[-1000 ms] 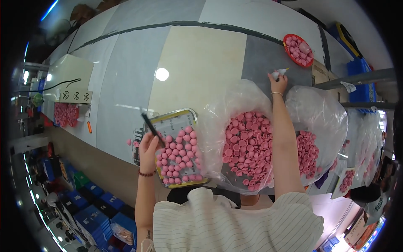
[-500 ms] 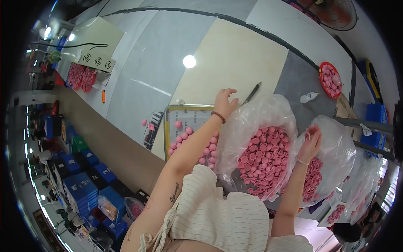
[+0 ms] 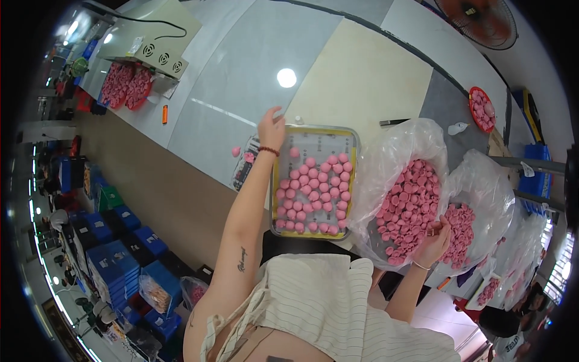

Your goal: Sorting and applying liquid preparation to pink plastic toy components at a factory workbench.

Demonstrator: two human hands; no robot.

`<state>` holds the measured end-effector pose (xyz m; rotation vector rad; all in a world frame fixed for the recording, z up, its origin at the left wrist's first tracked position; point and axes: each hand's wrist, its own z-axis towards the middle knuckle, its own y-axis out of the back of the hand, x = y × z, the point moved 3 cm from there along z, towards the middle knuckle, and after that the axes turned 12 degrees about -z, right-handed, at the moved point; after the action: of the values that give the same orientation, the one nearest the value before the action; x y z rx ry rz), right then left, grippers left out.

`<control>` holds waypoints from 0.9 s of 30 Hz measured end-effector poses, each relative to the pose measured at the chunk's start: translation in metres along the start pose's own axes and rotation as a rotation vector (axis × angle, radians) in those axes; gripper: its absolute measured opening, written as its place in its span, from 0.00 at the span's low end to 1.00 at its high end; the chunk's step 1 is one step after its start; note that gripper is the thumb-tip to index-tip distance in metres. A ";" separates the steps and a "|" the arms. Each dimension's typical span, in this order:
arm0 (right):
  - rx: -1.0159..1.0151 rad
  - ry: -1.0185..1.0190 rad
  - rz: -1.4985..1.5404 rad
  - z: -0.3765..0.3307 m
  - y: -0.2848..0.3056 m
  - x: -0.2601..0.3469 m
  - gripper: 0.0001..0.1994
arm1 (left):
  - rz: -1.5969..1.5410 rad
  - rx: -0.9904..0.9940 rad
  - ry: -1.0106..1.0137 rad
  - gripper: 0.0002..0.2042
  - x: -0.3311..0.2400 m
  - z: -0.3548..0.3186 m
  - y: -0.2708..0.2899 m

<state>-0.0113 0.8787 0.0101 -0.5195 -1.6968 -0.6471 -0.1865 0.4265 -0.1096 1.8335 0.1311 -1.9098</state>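
Both hands have shifted in the last half second: the left hand [image 3: 272,128] has swung back from beside the black pen-like tool [image 3: 394,122] to the upper left corner of the tray [image 3: 329,142], and the right hand [image 3: 435,241] has come lower, to where two clear plastic bags meet. I see the left fingers a little apart, with nothing visible between them. On the right, the fingers curl at the edge of the larger bag [image 3: 386,163], and I can't tell from here whether they are pinching a piece. That bag, right of centre, holds a heap of pink cup-shaped pieces [image 3: 410,202]; the second bag [image 3: 485,181], further right, holds another pile of pink pieces [image 3: 459,223]. Pink balls [image 3: 323,177] sit in the tray at the centre of the frame, most of them gathered in its lower part. Just beyond its upper edge stands a small white jar [image 3: 298,120]. Toward the upper right, a white bottle [image 3: 458,128] lies on the table near a red bowl [image 3: 472,101] of pink pieces. At upper left I notice a beige machine [image 3: 158,30], with an orange object [image 3: 164,114] below it.
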 end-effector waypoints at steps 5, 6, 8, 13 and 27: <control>0.005 0.107 -0.050 -0.053 0.010 0.015 0.14 | 0.318 0.263 -0.180 0.21 0.009 0.004 -0.039; 0.001 0.094 -0.050 -0.062 0.013 0.016 0.15 | 0.307 0.261 -0.162 0.19 0.019 0.006 -0.044; -0.010 0.063 -0.106 -0.083 0.017 0.019 0.15 | 0.243 0.275 -0.085 0.14 0.041 0.013 -0.050; -0.121 0.025 -0.005 -0.133 0.050 0.015 0.15 | 0.067 0.112 -0.076 0.10 0.039 0.018 -0.023; -0.560 -0.225 0.205 -0.173 0.170 -0.057 0.19 | -0.499 -0.023 -0.031 0.12 -0.077 -0.059 0.002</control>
<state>0.2371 0.8906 0.0056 -1.1828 -1.6298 -0.9433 -0.1328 0.4693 -0.0409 1.8779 0.6508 -2.2454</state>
